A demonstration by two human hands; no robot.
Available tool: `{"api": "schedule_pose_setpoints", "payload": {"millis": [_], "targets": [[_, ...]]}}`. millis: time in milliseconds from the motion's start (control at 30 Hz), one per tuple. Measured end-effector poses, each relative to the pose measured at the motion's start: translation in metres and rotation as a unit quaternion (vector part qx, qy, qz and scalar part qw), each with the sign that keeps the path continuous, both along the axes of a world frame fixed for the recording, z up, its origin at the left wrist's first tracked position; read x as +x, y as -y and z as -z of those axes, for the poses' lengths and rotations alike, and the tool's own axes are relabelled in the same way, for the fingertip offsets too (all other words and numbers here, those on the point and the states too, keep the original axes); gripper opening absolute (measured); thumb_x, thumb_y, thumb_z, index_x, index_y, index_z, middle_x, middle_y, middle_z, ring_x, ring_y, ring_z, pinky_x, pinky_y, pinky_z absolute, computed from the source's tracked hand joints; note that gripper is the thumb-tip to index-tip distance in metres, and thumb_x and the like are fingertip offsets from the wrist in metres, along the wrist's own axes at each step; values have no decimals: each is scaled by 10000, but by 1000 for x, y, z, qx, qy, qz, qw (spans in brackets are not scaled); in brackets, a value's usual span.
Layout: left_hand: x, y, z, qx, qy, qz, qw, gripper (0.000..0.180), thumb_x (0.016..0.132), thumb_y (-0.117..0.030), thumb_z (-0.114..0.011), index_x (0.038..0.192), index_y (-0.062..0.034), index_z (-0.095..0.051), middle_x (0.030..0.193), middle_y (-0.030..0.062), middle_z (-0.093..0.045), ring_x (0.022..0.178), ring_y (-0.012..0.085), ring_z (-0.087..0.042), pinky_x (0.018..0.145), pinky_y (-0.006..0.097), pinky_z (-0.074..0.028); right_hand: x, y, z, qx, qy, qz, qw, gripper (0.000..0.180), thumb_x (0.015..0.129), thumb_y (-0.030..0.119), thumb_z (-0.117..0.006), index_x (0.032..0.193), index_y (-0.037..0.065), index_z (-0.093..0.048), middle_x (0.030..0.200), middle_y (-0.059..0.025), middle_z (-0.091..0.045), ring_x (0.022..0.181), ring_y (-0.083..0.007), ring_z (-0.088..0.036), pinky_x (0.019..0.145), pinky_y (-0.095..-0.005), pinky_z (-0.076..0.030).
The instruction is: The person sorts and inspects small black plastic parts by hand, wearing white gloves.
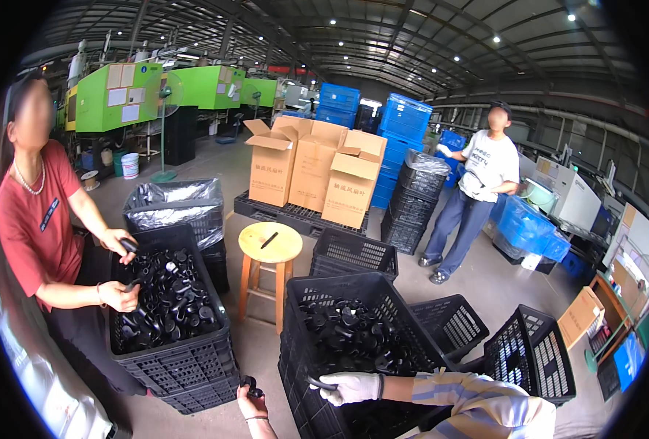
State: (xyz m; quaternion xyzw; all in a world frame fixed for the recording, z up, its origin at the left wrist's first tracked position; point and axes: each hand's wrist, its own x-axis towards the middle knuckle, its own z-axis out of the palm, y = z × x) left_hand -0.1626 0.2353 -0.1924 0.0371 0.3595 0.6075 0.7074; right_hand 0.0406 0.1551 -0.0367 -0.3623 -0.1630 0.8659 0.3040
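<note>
Item: black slotted plastic crate (304,293) heaped with black moulded plastic parts (350,333), just ahead of our hands. Our gloved right hand (350,387) grips one dark part at the rim; bare left hand (251,401) pinches another. We judge most parts unhandled.

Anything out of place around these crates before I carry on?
A black stick-like piece lies alone on the round wooden stool, away from the crates of parts. At right, an empty black crate sits tilted, not flat. The left hand grips a small black part outside the crates. No spill shows.
</note>
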Motion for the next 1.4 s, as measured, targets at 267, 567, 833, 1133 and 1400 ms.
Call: {"api": "schedule_pose_setpoints", "payload": {"millis": [267,567,833,1133,1400], "targets": [[-3,-2,-2,-7,16,-17,1000,190,595,-166,-557,779,-186,-513,716,-50,-524,551,99,-438,464,237,-339,1,-2,0,-20,13,-3,1000,295,850,271,-398,1020,37,-455,687,-21,-506,538,-99,-434,480,-206,-339],[-8,-2,-5,-1,47,-52,998,247,632,-124,-534,878,-147,-521,727,-18,-531,537,109,-463,414,236,-367,2,-7,-2,-10,20,-25,999,315,850,295,-391,1019,37,-456,699,-15,-515,565,-110,-464,510,-216,-363],[-8,-1,-6,-3,28,-31,999,175,619,-144,-533,791,-173,-514,683,-33,-493,523,114,-447,414,248,-361,6,-4,8,-4,-21,-44,999,351,864,297,-355,1076,28,-428,729,-43,-539,634,-131,-520,547,-232,-414],[-8,-11,5,-19,24,-15,999,221,609,-174,-580,824,-165,-531,728,-46,-537,537,78,-426,448,212,-319,-2,-9,10,-9,-34,-53,998,271,859,313,-363,963,79,-453,678,4,-467,575,-84,-463,478,-179,-376],[1,-22,32,23,40,16,999,189,595,-208,-564,777,-165,-535,725,-73,-530,578,77,-422,497,224,-292,8,-5,13,61,34,-49,996,294,859,317,-364,992,72,-456,731,-19,-514,623,-103,-526,499,-203,-421]]}}
